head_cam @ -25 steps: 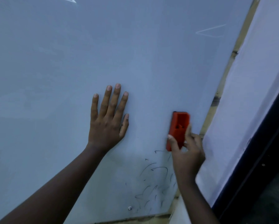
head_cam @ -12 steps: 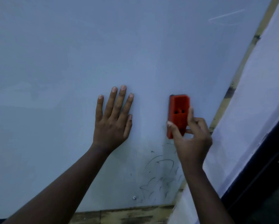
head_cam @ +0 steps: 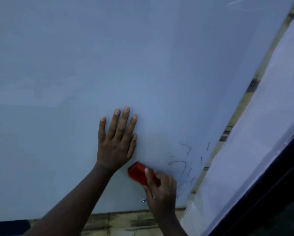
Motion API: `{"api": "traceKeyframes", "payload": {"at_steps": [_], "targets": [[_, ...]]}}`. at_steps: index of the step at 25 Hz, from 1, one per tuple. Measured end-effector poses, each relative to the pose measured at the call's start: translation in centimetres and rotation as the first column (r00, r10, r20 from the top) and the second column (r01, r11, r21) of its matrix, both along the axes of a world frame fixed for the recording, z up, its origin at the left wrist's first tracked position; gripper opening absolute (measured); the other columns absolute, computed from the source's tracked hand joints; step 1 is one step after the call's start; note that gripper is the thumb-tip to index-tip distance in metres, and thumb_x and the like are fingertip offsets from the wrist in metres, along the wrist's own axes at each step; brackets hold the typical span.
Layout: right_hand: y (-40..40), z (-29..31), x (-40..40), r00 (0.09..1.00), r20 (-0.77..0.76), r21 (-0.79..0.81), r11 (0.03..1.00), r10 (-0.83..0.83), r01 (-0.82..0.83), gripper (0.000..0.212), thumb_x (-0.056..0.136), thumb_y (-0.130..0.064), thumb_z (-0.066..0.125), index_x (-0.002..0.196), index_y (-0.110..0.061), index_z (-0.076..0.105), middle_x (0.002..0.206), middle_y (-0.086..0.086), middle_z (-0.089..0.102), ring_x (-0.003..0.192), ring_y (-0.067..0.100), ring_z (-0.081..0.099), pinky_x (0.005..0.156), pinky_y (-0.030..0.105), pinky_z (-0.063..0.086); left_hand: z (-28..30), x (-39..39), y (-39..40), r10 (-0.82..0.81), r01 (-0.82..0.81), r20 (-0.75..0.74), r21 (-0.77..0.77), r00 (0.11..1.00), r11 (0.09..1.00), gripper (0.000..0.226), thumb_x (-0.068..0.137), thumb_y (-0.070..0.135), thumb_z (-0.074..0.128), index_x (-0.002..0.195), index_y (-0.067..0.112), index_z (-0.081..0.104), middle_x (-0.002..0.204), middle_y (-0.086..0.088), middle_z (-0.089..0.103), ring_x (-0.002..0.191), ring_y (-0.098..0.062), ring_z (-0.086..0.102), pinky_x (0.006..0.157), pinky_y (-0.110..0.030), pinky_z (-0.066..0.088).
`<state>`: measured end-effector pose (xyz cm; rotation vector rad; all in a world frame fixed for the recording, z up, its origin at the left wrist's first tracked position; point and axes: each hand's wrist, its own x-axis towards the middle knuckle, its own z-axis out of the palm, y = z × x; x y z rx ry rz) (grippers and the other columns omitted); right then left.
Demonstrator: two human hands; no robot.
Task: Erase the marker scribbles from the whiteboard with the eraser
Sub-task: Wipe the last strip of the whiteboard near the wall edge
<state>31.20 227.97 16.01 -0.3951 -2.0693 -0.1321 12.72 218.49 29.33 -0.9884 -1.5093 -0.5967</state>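
Dim bluish light, soft blur, wide-angle bending

Right hand (head_cam: 160,193) round eraser (head_cam: 139,174) — on whiteboard (head_cam: 142,65)

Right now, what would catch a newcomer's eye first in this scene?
The red eraser, gripped by the right hand low on the whiteboard, stands out most against the pale surface. Just right of it, black scribbles are scattered near the board's lower right corner. The left hand lies flat on the board with fingers spread, just above the eraser.
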Motion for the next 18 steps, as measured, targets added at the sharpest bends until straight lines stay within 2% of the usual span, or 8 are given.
{"api": "traceKeyframes", "payload": {"at_steps": [4, 7, 9, 11, 14, 16, 17, 18], "targets": [[1.1, -3.1, 0.7, 0.994, 0.109, 0.144, 0.989, 0.014, -0.029, 0.070, 0.095, -0.015, 0.063, 0.158, -0.033, 0.038, 0.104, 0.010, 0.059, 0.081, 0.032, 0.058, 0.075, 0.042, 0.046, -0.6, 0.0, 0.0, -0.006, 0.006, 0.003, 0.004, 1.000, 1.000, 0.069, 0.107, 0.035, 0.045, 0.168, 0.012, 0.023, 0.177, -0.012, 0.012, 0.164, -0.031, 0.015, 0.132, -0.055, 0.007], [1.2, -1.2, 1.3, 0.988, 0.141, 0.109, 0.991, 0.056, -0.072, 0.081, 0.087, -0.020, 0.075, 0.158, -0.034, 0.038, 0.101, 0.010, 0.063, 0.082, 0.032, 0.061, 0.073, 0.040, 0.045, -2.5, 0.3, 0.0, -0.003, 0.003, 0.022, -0.001, 1.000, 1.000, 0.070, 0.106, 0.035, 0.045, 0.169, 0.013, 0.022, 0.177, -0.012, 0.011, 0.164, -0.031, 0.014, 0.132, -0.055, 0.005], [1.9, 3.1, 1.7, 0.999, 0.004, -0.016, 0.999, 0.038, -0.038, 0.079, 0.083, -0.031, 0.081, 0.154, -0.028, 0.047, 0.101, 0.009, 0.060, 0.084, 0.029, 0.057, 0.070, 0.037, 0.046, -3.8, 0.4, -0.1, 0.013, -0.013, 0.020, -0.015, 1.000, 1.000, 0.070, 0.106, 0.035, 0.045, 0.169, 0.012, 0.023, 0.177, -0.013, 0.012, 0.164, -0.031, 0.013, 0.132, -0.056, 0.005], [3.8, 7.6, 2.8, 0.973, -0.208, -0.181, 0.982, -0.095, 0.057, 0.068, 0.085, -0.032, 0.081, 0.146, -0.017, 0.058, 0.099, 0.007, 0.057, 0.086, 0.026, 0.057, 0.069, 0.034, 0.049, -4.6, 0.4, -0.1, 0.008, -0.007, 0.013, -0.022, 1.000, 1.000, 0.070, 0.106, 0.035, 0.045, 0.169, 0.012, 0.023, 0.177, -0.013, 0.013, 0.164, -0.031, 0.014, 0.132, -0.057, 0.005], [6.9, 10.5, 5.3, 0.849, -0.450, -0.498, 0.867, -0.277, 0.019, 0.060, 0.083, -0.027, 0.086, 0.137, -0.013, 0.065, 0.097, 0.003, 0.056, 0.084, 0.023, 0.062, 0.075, 0.034, 0.058, -5.0, 0.2, -0.1, 0.010, -0.010, 0.008, -0.018, 1.000, 1.000, 0.069, 0.106, 0.035, 0.045, 0.168, 0.012, 0.025, 0.177, -0.013, 0.015, 0.164, -0.032, 0.015, 0.131, -0.057, 0.005], [7.8, 10.2, 6.3, 0.764, -0.519, -0.641, 0.765, -0.384, -0.052, 0.063, 0.085, -0.025, 0.084, 0.141, -0.006, 0.062, 0.103, 0.011, 0.060, 0.090, 0.027, 0.067, 0.078, 0.009, 0.051, -5.2, 0.1, -0.1, 0.016, -0.016, 0.000, -0.016, 1.000, 1.000, 0.068, 0.107, 0.035, 0.045, 0.168, 0.011, 0.026, 0.176, -0.014, 0.016, 0.163, -0.033, 0.015, 0.131, -0.057, 0.006], [7.8, 10.0, 6.4, 0.737, -0.519, -0.709, 0.700, -0.433, -0.089, 0.063, 0.087, -0.023, 0.083, 0.142, -0.004, 0.060, 0.109, 0.016, 0.062, 0.094, 0.024, 0.067, 0.078, 0.003, 0.047, -5.3, 0.1, -0.1, 0.016, -0.016, -0.002, -0.017, 1.000, 1.000, 0.068, 0.107, 0.036, 0.045, 0.167, 0.011, 0.027, 0.176, -0.014, 0.016, 0.163, -0.033, 0.016, 0.131, -0.058, 0.006], [7.7, 9.8, 6.4, 0.726, -0.501, -0.760, 0.641, -0.471, -0.108, 0.064, 0.088, -0.023, 0.082, 0.144, -0.004, 0.058, 0.114, 0.018, 0.061, 0.095, 0.020, 0.065, 0.080, 0.006, 0.049, -5.3, 0.1, -0.1, 0.013, -0.013, -0.005, -0.019, 1.000, 1.000, 0.068, 0.107, 0.036, 0.045, 0.167, 0.011, 0.027, 0.176, -0.015, 0.016, 0.163, -0.033, 0.016, 0.131, -0.058, 0.006]]}}
